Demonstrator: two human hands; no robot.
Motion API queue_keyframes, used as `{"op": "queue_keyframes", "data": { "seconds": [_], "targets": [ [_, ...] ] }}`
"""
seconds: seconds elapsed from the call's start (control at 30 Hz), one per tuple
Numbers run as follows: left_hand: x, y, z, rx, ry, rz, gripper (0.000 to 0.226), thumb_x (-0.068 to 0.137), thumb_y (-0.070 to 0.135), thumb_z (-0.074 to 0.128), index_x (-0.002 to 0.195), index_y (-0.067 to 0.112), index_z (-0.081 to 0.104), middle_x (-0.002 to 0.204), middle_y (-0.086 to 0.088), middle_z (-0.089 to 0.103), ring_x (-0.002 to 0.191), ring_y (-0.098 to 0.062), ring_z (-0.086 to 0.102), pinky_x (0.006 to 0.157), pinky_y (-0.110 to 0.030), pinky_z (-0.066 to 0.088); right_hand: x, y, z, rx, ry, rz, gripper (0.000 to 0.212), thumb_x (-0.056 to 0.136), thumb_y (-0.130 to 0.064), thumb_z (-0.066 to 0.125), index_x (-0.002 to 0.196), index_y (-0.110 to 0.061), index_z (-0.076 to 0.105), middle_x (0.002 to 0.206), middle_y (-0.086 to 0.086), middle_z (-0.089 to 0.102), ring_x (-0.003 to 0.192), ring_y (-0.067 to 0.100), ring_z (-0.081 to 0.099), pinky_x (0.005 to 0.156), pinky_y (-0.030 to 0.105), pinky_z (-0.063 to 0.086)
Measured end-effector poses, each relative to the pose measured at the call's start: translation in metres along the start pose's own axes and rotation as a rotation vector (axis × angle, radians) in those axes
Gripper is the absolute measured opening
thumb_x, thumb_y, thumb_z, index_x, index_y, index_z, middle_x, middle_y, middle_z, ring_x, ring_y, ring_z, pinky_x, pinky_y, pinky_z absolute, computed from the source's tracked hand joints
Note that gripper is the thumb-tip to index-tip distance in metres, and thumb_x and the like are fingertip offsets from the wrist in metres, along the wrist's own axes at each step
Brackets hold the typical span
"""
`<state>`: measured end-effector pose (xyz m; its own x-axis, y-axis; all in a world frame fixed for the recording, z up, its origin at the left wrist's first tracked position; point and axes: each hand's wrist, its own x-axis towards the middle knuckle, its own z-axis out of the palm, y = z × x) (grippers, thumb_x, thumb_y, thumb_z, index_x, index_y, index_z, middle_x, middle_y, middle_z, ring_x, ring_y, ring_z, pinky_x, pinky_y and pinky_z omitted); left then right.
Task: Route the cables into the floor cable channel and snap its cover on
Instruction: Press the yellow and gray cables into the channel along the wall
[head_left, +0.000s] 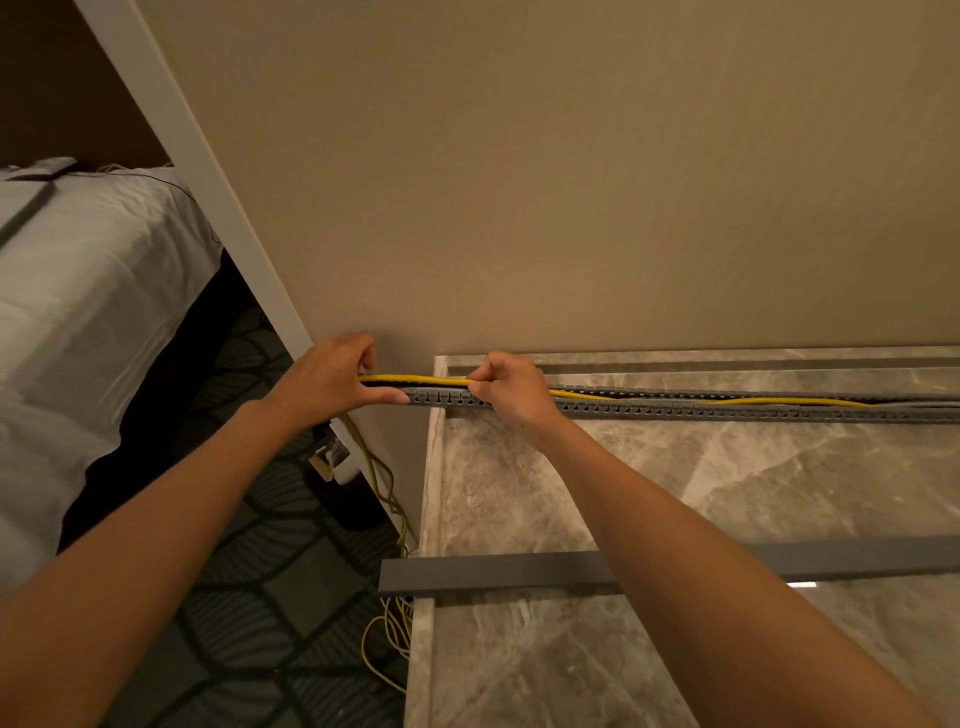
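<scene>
Between the two hands, a yellow cable (415, 380) is stretched just above the open gray channel (675, 408). It is pinched by the right hand (511, 387), and the channel's end is gripped by the left hand (332, 382). Nearer than both grips, the gray cover (493, 571) is laid on the marble top (727, 483).

No readable text, labels or numbers anywhere
</scene>
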<state>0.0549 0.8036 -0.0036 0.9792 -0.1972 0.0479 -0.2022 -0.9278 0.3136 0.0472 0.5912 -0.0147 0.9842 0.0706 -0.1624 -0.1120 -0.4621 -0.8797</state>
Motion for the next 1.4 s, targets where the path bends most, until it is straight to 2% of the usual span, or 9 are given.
{"op": "queue_keyframes", "data": {
  "seconds": [0.27, 0.4, 0.5, 0.57, 0.73, 0.97, 1.1, 1.17, 1.4],
  "targets": [
    [-0.038, 0.026, 0.022, 0.372, 0.179, 0.138, 0.031, 0.08, 0.024, 0.069, 0.096, 0.0, 0.059, 0.108, -0.023, 0.06, 0.07, -0.034, 0.064, 0.055, -0.04, 0.057, -0.004, 0.002, -0.004, 0.04, 0.0, -0.007, 0.02, 0.086, 0.002, 0.056, 0.1, 0.003, 0.071, 0.112, 0.016, 0.071, 0.102, 0.024, 0.063, 0.086, 0.026, 0.048],
    [-0.039, 0.044, 0.021, 0.503, 0.192, 0.093, 0.034, 0.063, 0.018, 0.083, 0.084, -0.002, 0.065, 0.094, -0.026, 0.066, 0.075, -0.039, 0.064, 0.065, -0.045, 0.055, -0.01, 0.005, -0.012, -0.151, -0.072, -0.143, 0.029, 0.089, -0.001, 0.052, 0.113, -0.007, 0.066, 0.12, 0.015, 0.067, 0.066, 0.015, 0.058, 0.054, 0.001, 0.04],
    [-0.035, 0.061, 0.021, 0.446, 0.199, 0.143, 0.031, 0.063, 0.013, 0.083, 0.082, -0.004, 0.065, 0.091, -0.027, 0.065, 0.075, -0.038, 0.064, 0.063, -0.043, 0.055, -0.015, 0.012, -0.021, -0.423, -0.11, -0.281, 0.04, 0.088, 0.001, 0.051, 0.124, -0.011, 0.059, 0.137, 0.014, 0.053, 0.121, 0.028, 0.05, 0.102, 0.021, 0.035],
    [-0.034, 0.076, 0.026, 0.397, 0.197, 0.198, 0.03, 0.06, 0.009, 0.084, 0.08, -0.003, 0.064, 0.08, -0.022, 0.064, 0.063, -0.034, 0.062, 0.054, -0.037, 0.054, -0.022, 0.019, -0.026, -0.544, -0.05, -0.337, 0.042, 0.089, -0.001, 0.05, 0.128, -0.013, 0.056, 0.143, 0.012, 0.045, 0.134, 0.028, 0.035, 0.112, 0.031, 0.022],
    [-0.029, 0.095, 0.043, 0.393, 0.212, 0.26, 0.032, 0.051, 0.004, 0.087, 0.075, -0.001, 0.066, 0.068, -0.017, 0.066, 0.056, -0.03, 0.064, 0.049, -0.03, 0.053, -0.038, 0.033, -0.038, -0.709, 0.092, -0.439, 0.036, 0.088, 0.0, 0.048, 0.122, -0.005, 0.059, 0.121, 0.012, 0.055, 0.113, 0.028, 0.047, 0.099, 0.033, 0.035],
    [-0.023, 0.098, 0.048, 0.419, 0.159, 0.188, 0.027, 0.054, -0.002, 0.085, 0.073, 0.0, 0.066, 0.065, -0.016, 0.067, 0.055, -0.03, 0.063, 0.047, -0.031, 0.053, -0.043, 0.036, -0.037, -0.74, 0.101, -0.344, 0.026, 0.086, 0.004, 0.045, 0.107, 0.002, 0.06, 0.118, 0.014, 0.051, 0.102, 0.03, 0.05, 0.089, 0.035, 0.04],
    [-0.017, 0.105, 0.049, 0.374, 0.075, 0.059, 0.018, 0.085, 0.006, 0.058, 0.103, 0.001, 0.06, 0.103, -0.018, 0.065, 0.093, -0.034, 0.059, 0.073, -0.042, 0.05, -0.042, 0.029, -0.037, -0.728, 0.04, -0.262, 0.026, 0.081, -0.002, 0.05, 0.105, 0.001, 0.059, 0.118, 0.014, 0.051, 0.103, 0.032, 0.051, 0.09, 0.037, 0.041],
    [-0.016, 0.108, 0.047, 0.415, 0.062, 0.033, 0.019, 0.089, 0.008, 0.053, 0.106, 0.004, 0.058, 0.109, -0.015, 0.062, 0.097, -0.032, 0.058, 0.074, -0.041, 0.049, -0.04, 0.026, -0.044, -0.731, 0.003, -0.251, 0.029, 0.081, -0.003, 0.051, 0.108, 0.001, 0.06, 0.116, 0.015, 0.053, 0.103, 0.034, 0.054, 0.086, 0.037, 0.043],
    [-0.004, 0.161, 0.058, 0.366, 0.018, 0.16, 0.016, 0.086, 0.003, 0.05, 0.099, 0.0, 0.059, 0.109, -0.019, 0.059, 0.1, -0.036, 0.055, 0.08, -0.043, 0.044, -0.057, 0.058, -0.092, -0.822, 0.05, -0.249, 0.046, 0.084, -0.006, 0.048, 0.13, -0.005, 0.047, 0.133, 0.013, 0.051, 0.123, 0.03, 0.045, 0.108, 0.036, 0.029]
  ]
}}
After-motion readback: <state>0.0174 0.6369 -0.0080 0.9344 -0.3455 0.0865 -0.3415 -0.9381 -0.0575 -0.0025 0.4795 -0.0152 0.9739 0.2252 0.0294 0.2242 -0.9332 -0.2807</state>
